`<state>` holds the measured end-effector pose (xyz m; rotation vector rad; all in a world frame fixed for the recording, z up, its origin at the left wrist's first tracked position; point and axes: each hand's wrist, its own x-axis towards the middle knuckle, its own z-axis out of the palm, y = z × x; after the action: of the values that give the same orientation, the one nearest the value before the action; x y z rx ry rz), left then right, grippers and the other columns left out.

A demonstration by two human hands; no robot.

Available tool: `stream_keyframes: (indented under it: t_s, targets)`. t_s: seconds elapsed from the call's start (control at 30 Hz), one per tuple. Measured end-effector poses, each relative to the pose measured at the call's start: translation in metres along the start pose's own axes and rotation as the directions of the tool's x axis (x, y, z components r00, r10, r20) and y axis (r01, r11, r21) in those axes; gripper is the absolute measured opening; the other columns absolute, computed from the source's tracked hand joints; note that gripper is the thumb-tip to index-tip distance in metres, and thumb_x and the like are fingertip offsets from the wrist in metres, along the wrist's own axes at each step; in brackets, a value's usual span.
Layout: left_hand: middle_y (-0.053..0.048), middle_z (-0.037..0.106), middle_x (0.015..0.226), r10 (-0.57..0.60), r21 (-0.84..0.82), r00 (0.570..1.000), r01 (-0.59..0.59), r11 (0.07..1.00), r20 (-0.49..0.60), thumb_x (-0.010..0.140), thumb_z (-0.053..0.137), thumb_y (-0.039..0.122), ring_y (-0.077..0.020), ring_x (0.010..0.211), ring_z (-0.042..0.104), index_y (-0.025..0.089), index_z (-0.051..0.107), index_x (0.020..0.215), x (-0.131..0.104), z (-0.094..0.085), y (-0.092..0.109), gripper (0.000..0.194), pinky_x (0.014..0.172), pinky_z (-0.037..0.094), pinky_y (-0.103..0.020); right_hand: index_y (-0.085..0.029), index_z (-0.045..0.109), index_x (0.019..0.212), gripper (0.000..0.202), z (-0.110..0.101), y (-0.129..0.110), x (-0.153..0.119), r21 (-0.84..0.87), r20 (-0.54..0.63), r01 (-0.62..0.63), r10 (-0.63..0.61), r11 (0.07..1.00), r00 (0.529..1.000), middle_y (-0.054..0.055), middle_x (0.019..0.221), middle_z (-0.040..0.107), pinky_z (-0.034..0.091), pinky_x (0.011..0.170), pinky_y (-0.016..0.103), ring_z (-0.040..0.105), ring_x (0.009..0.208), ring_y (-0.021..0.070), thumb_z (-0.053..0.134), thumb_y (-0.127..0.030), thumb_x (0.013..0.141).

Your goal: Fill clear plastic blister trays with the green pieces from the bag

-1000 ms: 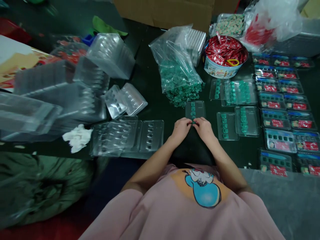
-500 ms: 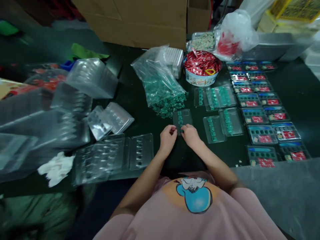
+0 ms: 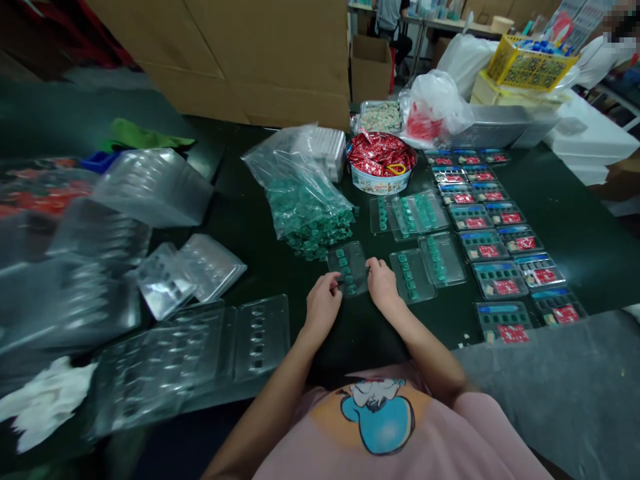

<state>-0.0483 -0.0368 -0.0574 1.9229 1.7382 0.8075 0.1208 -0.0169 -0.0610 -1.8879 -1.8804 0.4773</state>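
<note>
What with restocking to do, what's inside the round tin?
Red packets show at the top of the tin, with a yellow loop among them. Whatever lies beneath the top packets is covered.

The tips of my fingers are too small and dim to tell whether my left hand (image 3: 323,308) or my right hand (image 3: 384,287) touches the clear tray (image 3: 357,261) between them, while the crinkled bag (image 3: 297,177) clouds part of the green pieces (image 3: 320,237) and covers some of the tray stack (image 3: 331,150) behind. To my left, the heaped clear packs (image 3: 65,300) blur and run out of view, as does the white tissue (image 3: 47,399); the top edge crops the cardboard (image 3: 225,60) and a person (image 3: 389,19) beyond.
</note>
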Motion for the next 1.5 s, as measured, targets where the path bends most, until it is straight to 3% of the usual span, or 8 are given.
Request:
stream_keyframes:
  t_s: [0.33, 0.53, 0.77, 0.93, 1.07, 1.17, 1.37, 1.5]
  targets:
    - [-0.005, 0.065, 0.102, 0.123, -0.297, 0.977, -0.171, 0.94, -0.173, 0.087, 0.052, 0.018, -0.0163, 0.091, 0.064, 0.021, 0.067, 0.101, -0.008, -0.016, 0.035, 0.02, 0.079, 0.055, -0.029, -0.019, 0.066, 0.104, 0.038, -0.037, 0.04, 0.017, 0.363, -0.226, 0.14, -0.058, 0.921, 0.972, 0.006, 0.096, 0.064, 0.051, 0.079, 0.03, 0.06, 0.078, 0.0153, 0.038, -0.007, 0.08]
    - [-0.005, 0.065, 0.107, 0.099, -0.27, 0.977, -0.149, 0.951, -0.19, 0.089, 0.054, 0.022, -0.0189, 0.102, 0.063, 0.023, 0.068, 0.097, -0.012, -0.037, 0.028, 0.016, 0.09, 0.053, -0.035, -0.014, 0.066, 0.101, 0.037, -0.092, 0.1, 0.097, 0.229, -0.428, -0.016, 0.115, 0.973, 0.896, 0.01, 0.098, 0.064, 0.048, 0.089, 0.036, 0.059, 0.079, 0.0167, 0.036, -0.01, 0.079]
    - [-0.006, 0.064, 0.11, 0.048, -0.232, 0.988, -0.081, 0.969, -0.147, 0.09, 0.053, 0.025, -0.0199, 0.105, 0.063, 0.023, 0.068, 0.096, -0.019, -0.041, 0.007, 0.017, 0.092, 0.053, -0.035, -0.013, 0.067, 0.093, 0.03, -0.102, 0.119, 0.162, 0.18, -0.446, -0.161, 0.226, 0.97, 0.866, 0.008, 0.09, 0.058, 0.045, 0.092, 0.037, 0.057, 0.087, 0.0184, 0.042, -0.01, 0.076]
    - [-0.007, 0.064, 0.112, 0.007, -0.168, 0.996, -0.023, 0.985, -0.09, 0.09, 0.053, 0.024, -0.0192, 0.107, 0.062, 0.022, 0.068, 0.098, -0.027, -0.049, -0.001, 0.017, 0.095, 0.051, -0.034, -0.012, 0.066, 0.11, 0.032, -0.106, 0.094, 0.143, 0.016, -0.493, -0.194, 0.177, 0.981, 0.852, 0.021, 0.115, 0.058, 0.036, 0.097, 0.046, 0.049, 0.107, 0.0261, 0.054, -0.013, 0.08]
    - [-0.008, 0.065, 0.111, 0.034, -0.064, 0.999, -0.035, 0.997, -0.019, 0.09, 0.054, 0.02, -0.0189, 0.104, 0.063, 0.021, 0.069, 0.1, -0.041, -0.055, -0.008, 0.018, 0.095, 0.051, -0.034, -0.015, 0.065, 0.109, 0.026, -0.079, 0.045, 0.105, 0.085, -0.293, 0.235, -0.201, 0.968, 0.935, 0.016, 0.103, 0.065, 0.043, 0.091, 0.039, 0.057, 0.093, 0.0214, 0.05, -0.018, 0.088]
    - [-0.008, 0.067, 0.106, 0.03, 0.029, 0.999, -0.031, 0.999, 0.034, 0.09, 0.055, 0.021, -0.0198, 0.099, 0.063, 0.02, 0.069, 0.099, -0.062, -0.065, -0.013, 0.017, 0.092, 0.051, -0.036, -0.019, 0.067, 0.098, 0.018, -0.038, -0.008, 0.059, 0.294, -0.073, 0.382, -0.378, 0.876, 0.923, 0.008, 0.095, 0.068, 0.049, 0.086, 0.037, 0.062, 0.089, 0.0207, 0.051, -0.022, 0.09]
    - [-0.008, 0.071, 0.1, -0.006, 0.051, 0.997, 0.01, 0.999, -0.079, 0.094, 0.051, 0.023, -0.0195, 0.097, 0.063, 0.02, 0.07, 0.097, -0.117, -0.09, -0.021, 0.02, 0.09, 0.049, -0.036, -0.019, 0.067, 0.113, 0.027, 0.044, -0.097, -0.023, 0.433, 0.298, 0.533, -0.674, 0.726, 0.676, 0.011, 0.113, 0.064, 0.05, 0.093, 0.037, 0.061, 0.103, 0.0205, 0.053, -0.015, 0.091]
    - [-0.007, 0.071, 0.105, -0.144, 0.185, 0.984, 0.162, 0.969, -0.109, 0.09, 0.057, 0.024, -0.0251, 0.113, 0.058, 0.023, 0.071, 0.098, -0.133, -0.09, -0.032, 0.016, 0.098, 0.041, -0.043, -0.019, 0.072, 0.102, 0.02, 0.062, -0.106, -0.032, 0.362, 0.38, 0.653, -0.745, 0.666, 0.549, 0.013, 0.121, 0.063, 0.045, 0.101, 0.045, 0.054, 0.114, 0.0246, 0.056, -0.017, 0.091]
